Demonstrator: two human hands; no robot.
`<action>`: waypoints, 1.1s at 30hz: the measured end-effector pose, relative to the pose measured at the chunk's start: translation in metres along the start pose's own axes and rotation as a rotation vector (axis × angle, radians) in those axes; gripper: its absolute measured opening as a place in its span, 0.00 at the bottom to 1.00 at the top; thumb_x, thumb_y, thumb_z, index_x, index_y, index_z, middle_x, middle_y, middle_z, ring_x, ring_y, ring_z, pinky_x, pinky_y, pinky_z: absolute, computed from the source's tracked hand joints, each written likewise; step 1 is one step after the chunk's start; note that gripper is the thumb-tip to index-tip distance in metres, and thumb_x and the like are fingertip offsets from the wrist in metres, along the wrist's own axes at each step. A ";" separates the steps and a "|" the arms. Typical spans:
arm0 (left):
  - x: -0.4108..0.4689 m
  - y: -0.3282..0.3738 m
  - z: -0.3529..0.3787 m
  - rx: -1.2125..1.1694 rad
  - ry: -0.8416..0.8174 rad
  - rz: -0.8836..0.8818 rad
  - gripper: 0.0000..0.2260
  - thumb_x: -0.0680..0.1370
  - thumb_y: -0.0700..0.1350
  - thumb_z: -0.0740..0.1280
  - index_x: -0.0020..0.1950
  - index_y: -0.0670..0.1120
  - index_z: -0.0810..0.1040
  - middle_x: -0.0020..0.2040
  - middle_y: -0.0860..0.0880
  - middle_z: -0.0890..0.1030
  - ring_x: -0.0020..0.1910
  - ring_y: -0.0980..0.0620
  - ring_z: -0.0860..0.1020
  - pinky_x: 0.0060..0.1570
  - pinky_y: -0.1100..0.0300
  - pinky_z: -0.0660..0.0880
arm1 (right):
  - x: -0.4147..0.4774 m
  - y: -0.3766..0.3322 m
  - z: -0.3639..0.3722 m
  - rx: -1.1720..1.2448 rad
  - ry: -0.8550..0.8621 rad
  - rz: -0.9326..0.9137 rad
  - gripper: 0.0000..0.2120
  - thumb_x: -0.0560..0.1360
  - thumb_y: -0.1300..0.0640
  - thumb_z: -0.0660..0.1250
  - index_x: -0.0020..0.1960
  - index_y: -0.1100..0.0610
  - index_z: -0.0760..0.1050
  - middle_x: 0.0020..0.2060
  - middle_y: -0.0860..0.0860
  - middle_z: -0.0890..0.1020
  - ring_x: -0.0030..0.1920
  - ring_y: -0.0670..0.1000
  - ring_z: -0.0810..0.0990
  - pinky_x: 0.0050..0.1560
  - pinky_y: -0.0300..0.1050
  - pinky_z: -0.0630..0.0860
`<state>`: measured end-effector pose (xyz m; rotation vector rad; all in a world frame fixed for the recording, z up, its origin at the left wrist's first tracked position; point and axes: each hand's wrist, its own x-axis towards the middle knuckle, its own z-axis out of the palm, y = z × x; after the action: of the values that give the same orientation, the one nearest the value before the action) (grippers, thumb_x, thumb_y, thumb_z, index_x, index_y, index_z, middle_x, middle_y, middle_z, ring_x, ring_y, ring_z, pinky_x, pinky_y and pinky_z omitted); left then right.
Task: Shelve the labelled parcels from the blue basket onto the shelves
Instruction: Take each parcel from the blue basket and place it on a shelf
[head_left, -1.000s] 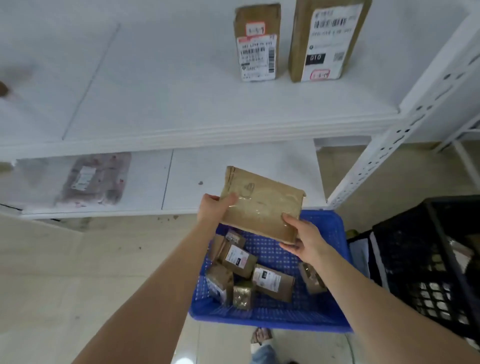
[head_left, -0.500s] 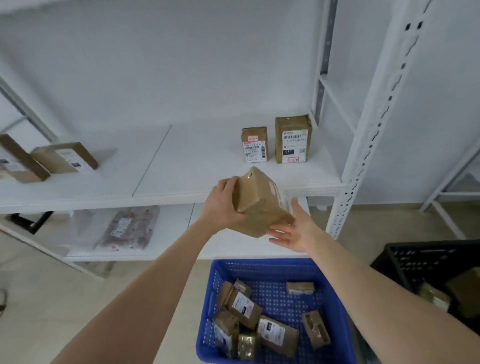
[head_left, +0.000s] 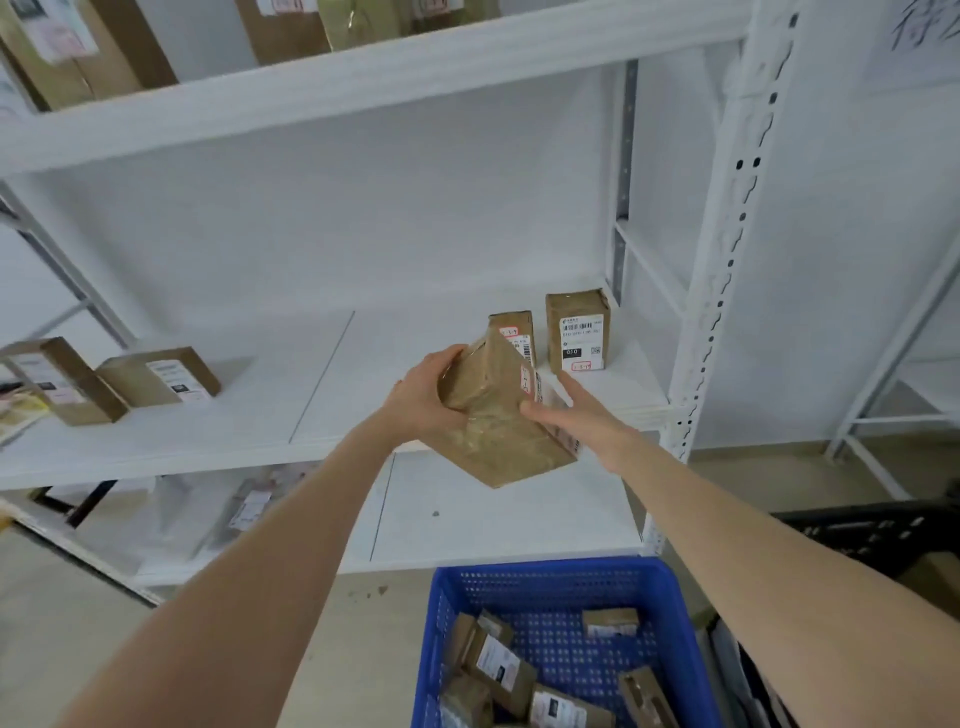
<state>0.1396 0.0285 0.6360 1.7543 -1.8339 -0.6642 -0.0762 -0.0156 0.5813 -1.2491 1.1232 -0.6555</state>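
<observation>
**Parcel in two hands, short of the middle shelf**

From the head view I read the held parcel (head_left: 498, 415) as airborne and tilted, one corner pointing down, in front of the middle shelf (head_left: 234, 426) and above the lower shelf (head_left: 493, 525). It touches neither. The left hand (head_left: 423, 402) grips its upper left end with fingers curled round the brown wrap. The right hand (head_left: 574, 415) pinches the labelled right side, thumb on the near face and fingers behind. Two standing parcels (head_left: 576, 332) sit upright at the right end of the middle shelf, just beside the upright post (head_left: 727, 270). The nearer one is partly hidden by the held parcel. The blue basket (head_left: 545, 569) lies below on the floor, with several loose parcels (head_left: 498, 662) left in it.

Hazards, as I judge them:
- The glossy tape may let the wrap slide in the hands, dropping the parcel onto the shelf edge or back into the basket.
- Pushing it in while tilted could knock the standing parcels over, since they are narrow and upright.
- Setting it down on a corner would let it topple.
- Placing it label inward would hide the code.
</observation>
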 end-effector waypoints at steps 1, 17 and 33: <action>-0.001 0.001 -0.012 -0.137 -0.055 -0.010 0.36 0.60 0.43 0.70 0.67 0.59 0.66 0.64 0.52 0.71 0.63 0.53 0.72 0.60 0.57 0.72 | 0.000 -0.006 0.004 -0.070 -0.079 -0.068 0.52 0.58 0.44 0.81 0.75 0.47 0.58 0.71 0.48 0.67 0.70 0.51 0.67 0.68 0.52 0.68; -0.021 0.028 -0.044 -0.704 0.051 -0.160 0.29 0.70 0.59 0.72 0.67 0.58 0.64 0.52 0.59 0.80 0.53 0.53 0.80 0.44 0.54 0.76 | -0.029 -0.081 0.109 -0.370 0.522 -0.284 0.40 0.61 0.38 0.75 0.65 0.53 0.63 0.59 0.51 0.70 0.55 0.53 0.75 0.47 0.47 0.73; -0.025 0.053 -0.047 0.369 0.247 -0.109 0.57 0.58 0.61 0.77 0.76 0.53 0.45 0.67 0.48 0.63 0.66 0.47 0.67 0.62 0.46 0.68 | -0.052 -0.101 0.079 0.452 0.061 -0.072 0.17 0.76 0.50 0.66 0.62 0.55 0.72 0.45 0.54 0.83 0.35 0.52 0.83 0.36 0.46 0.81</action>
<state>0.1319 0.0558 0.7055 2.0756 -1.7796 -0.1381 -0.0043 0.0368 0.6872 -0.8876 0.9156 -0.9475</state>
